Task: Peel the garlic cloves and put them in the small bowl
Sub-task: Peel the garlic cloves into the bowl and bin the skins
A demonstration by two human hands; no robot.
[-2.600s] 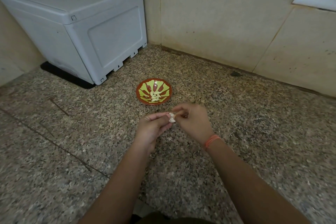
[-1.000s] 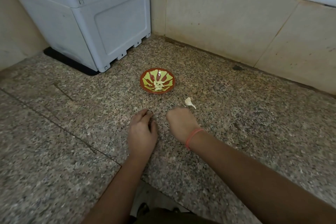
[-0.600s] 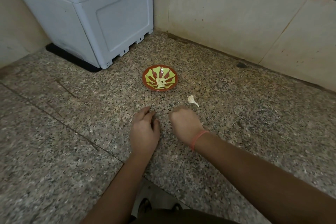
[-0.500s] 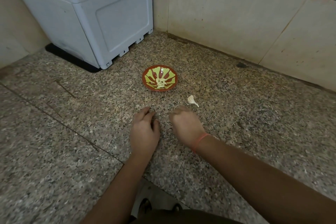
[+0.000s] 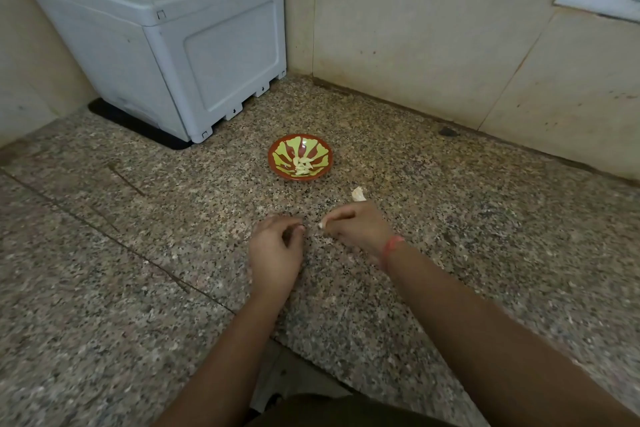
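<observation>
Grip of right hand (image 5: 360, 227) now pinches a small garlic clove (image 5: 322, 225), picked up moments ago; left hand (image 5: 277, 248) loosely curled, empty; small bowl (image 5: 327, 157) w/ peeled cloves sits toward counter's (image 5: 485, 218) back corner. Peeling likely next.

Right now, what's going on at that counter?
A person is peeling garlic on the counter. The right hand pinches a white bit in its fingers; whether it is clove or skin is unclear. The left hand rests beside it, loosely curled, holding nothing visible. A pale garlic piece lies just beyond the right hand. The bowl behind holds several peeled cloves.
</observation>
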